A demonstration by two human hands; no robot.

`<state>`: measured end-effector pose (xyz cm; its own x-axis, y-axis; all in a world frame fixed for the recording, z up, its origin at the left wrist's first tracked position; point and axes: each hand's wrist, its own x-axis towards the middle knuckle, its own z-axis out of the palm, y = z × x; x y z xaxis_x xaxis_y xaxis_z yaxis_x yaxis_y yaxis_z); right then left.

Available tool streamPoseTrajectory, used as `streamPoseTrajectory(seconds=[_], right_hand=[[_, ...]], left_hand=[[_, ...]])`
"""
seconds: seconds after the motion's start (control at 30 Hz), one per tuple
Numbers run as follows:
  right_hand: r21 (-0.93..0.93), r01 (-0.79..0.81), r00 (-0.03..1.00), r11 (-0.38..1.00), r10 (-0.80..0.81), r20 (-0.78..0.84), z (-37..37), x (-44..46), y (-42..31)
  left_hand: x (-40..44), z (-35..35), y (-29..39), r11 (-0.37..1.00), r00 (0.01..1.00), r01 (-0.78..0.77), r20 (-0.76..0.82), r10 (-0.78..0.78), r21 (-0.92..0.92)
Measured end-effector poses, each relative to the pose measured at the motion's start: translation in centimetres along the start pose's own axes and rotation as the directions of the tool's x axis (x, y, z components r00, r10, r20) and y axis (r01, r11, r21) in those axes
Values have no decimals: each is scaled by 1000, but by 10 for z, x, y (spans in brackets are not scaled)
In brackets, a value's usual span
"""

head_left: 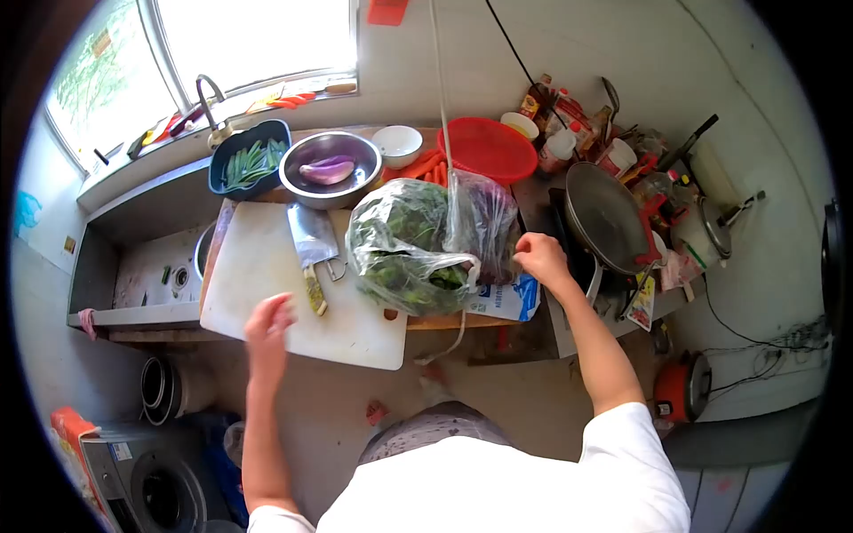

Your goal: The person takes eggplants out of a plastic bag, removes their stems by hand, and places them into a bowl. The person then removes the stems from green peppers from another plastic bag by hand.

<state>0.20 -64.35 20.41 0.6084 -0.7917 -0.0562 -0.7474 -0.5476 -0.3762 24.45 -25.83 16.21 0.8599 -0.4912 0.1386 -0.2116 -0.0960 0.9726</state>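
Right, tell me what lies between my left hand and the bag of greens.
The knife's handle: the knife lies on the board between your left hand and the bag, as the head view shows.

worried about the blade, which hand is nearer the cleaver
Left. The left hand is by the cutting board's near edge, left of the cleaver; the right hand is farther, beyond the bagged greens.

Bright daylight pours through the window at the far left, over a pale sill. The walls are plain and whitish (a little scuffed, with cables tangled low on the right). A metal sink sits left; a front-loading washing machine stands near left on the dull, greyish floor.
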Motion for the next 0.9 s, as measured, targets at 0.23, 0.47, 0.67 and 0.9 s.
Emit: streamPoseTrajectory(seconds=[0.23,0.47,0.67,0.9], right_hand=[[200,178,976,963,-199,88,66,61,19],[767,-188,934,614,-131,334,41,90,63],[659,4,958,752,-192,213,41,96,67],[838,18,984,545,-157,81,38,113,37]], left_hand=[[42,220,64,567,469,-822,619,630,46],[47,287,17,458,508,-783,858,78,422],[20,311,82,188,445,-896,805,392,403],[59,369,35,-176,199,-940,888,414,293]])
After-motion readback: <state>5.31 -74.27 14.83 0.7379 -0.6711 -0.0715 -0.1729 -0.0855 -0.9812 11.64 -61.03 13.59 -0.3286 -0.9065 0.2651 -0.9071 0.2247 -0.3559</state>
